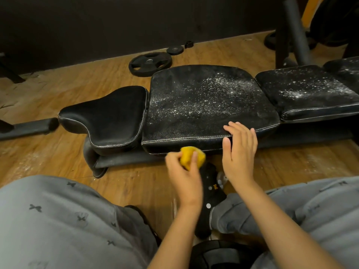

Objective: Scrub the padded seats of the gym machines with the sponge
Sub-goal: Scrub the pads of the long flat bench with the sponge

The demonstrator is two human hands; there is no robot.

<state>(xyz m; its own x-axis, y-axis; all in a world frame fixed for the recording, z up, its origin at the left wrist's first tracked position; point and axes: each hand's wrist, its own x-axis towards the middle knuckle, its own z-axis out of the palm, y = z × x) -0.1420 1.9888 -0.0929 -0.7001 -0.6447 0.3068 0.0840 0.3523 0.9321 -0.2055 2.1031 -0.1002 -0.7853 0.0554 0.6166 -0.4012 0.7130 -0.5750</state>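
The yellow sponge (192, 157) is low in the centre of the frame, squeezed in the left hand (184, 175), whose grip is curled tight round it. It is just before the front edge of the middle pad (209, 105) of the bench (124, 159); blur hides whether they touch. The right hand (240, 152) lies beside it, grip wide, fingers flat over that same edge. Three black pads show whole: a clean contoured seat pad (104, 117) at left, then the middle pad and the right pad (308, 92), both flecked white. A fourth is cut off at the right border. Behind, a large weight plate (149, 63) and a small weight plate (174, 49) lie on the wooden floor (58, 90), which is open at left. A dotted black sock (207, 193) lies under the hands.
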